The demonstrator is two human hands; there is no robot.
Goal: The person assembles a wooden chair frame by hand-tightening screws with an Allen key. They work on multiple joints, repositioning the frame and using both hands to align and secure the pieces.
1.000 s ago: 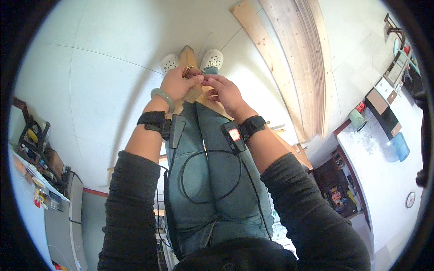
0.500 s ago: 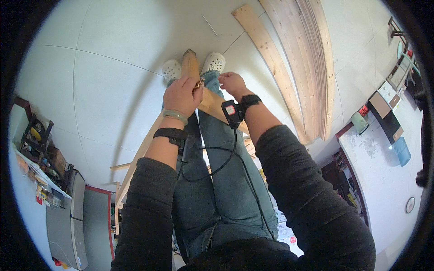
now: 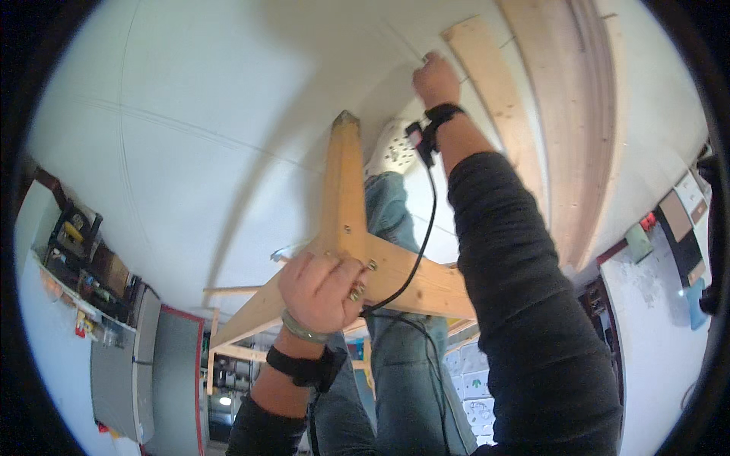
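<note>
The floor [image 3: 190, 114] is pale, smooth and lightly seamed, taking up most of the view. To the right, long wooden planks [image 3: 578, 114] lie side by side on it, running from the top edge down toward a red-edged strip at the lower right. Beyond that strip a second pale surface carries a green box [image 3: 637, 242], flat brown and white packets [image 3: 679, 220] and a blue container [image 3: 695, 302]; their labels are too small to tell. At the left rim a dark shelf [image 3: 80, 262] holds small yellow, red and black items, with a grey cabinet [image 3: 122, 365] below it.

The wooden frame [image 3: 346, 228] stands at the centre: one beam points up toward the person's white shoe [image 3: 391, 148], and cross beams branch off left and right at a joint fixed with metal screws. The left hand [image 3: 323, 289] lies on that joint, fingers curled tight over the wood and pinching small brass-coloured screws [image 3: 355, 292] against it. The right hand [image 3: 435, 80] reaches well away to the floor at the near end of the nearest plank, fingers folded; I cannot tell whether it holds anything.

Open floor lies left of the frame; the planks close off the right side.
</note>
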